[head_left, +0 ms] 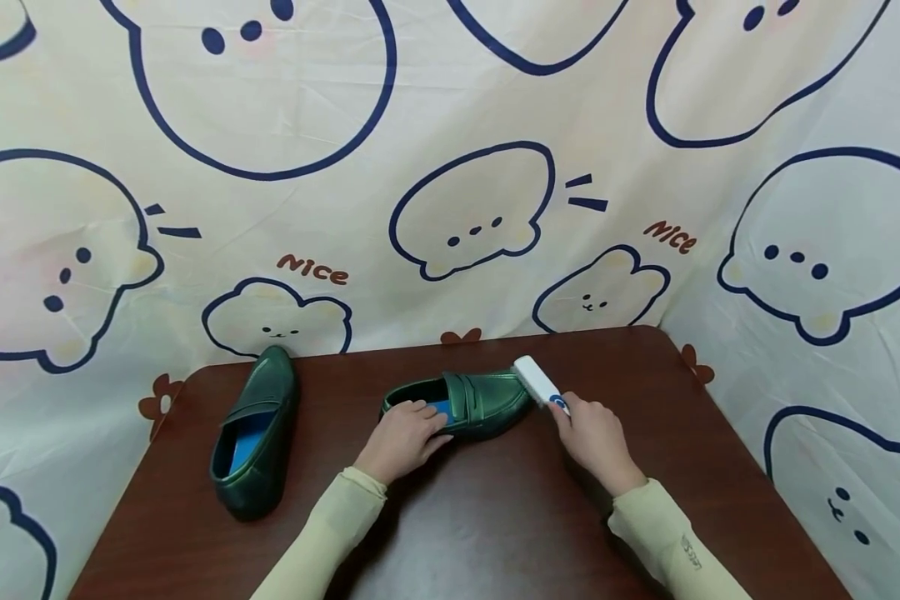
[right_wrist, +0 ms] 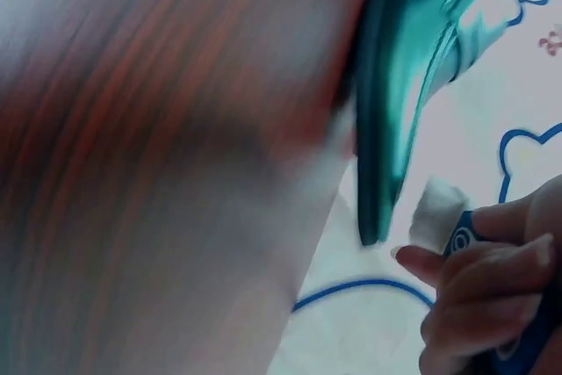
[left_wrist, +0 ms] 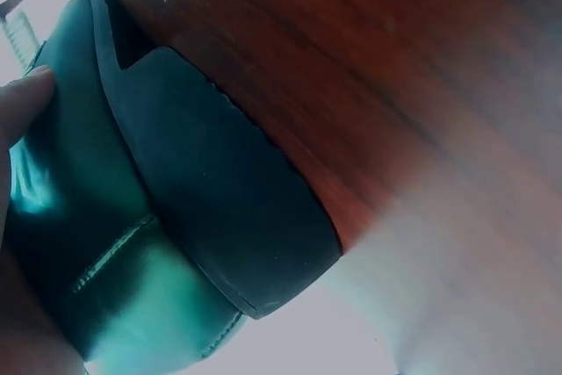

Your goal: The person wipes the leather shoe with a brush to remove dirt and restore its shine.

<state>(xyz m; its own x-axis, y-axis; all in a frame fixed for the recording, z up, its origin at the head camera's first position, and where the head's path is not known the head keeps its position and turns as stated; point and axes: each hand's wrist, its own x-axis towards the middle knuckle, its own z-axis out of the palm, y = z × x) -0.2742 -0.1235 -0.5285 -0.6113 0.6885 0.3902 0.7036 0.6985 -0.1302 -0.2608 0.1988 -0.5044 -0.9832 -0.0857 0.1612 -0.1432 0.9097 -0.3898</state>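
Observation:
A green loafer point(head_left: 487, 404) with a blue insole lies on the table, its toe to the right. My left hand point(head_left: 405, 437) grips its near side, fingers over the opening edge and thumb on the outside. The left wrist view shows the shoe's dark heel point(left_wrist: 219, 182) and the thumb against green leather. In my right hand point(head_left: 592, 437) is a brush point(head_left: 537, 381) with a white head, held at the loafer's toe. From the right wrist, the brush's white head point(right_wrist: 437, 215) and blue handle point(right_wrist: 461, 234) appear beside the toe; contact is hard to tell.
A second green loafer point(head_left: 258, 442) stands at the table's left side, toe pointing to the back. The brown table point(head_left: 495, 533) ends at a cloth point(head_left: 360, 208) printed with cartoon figures, which hangs behind and along both sides.

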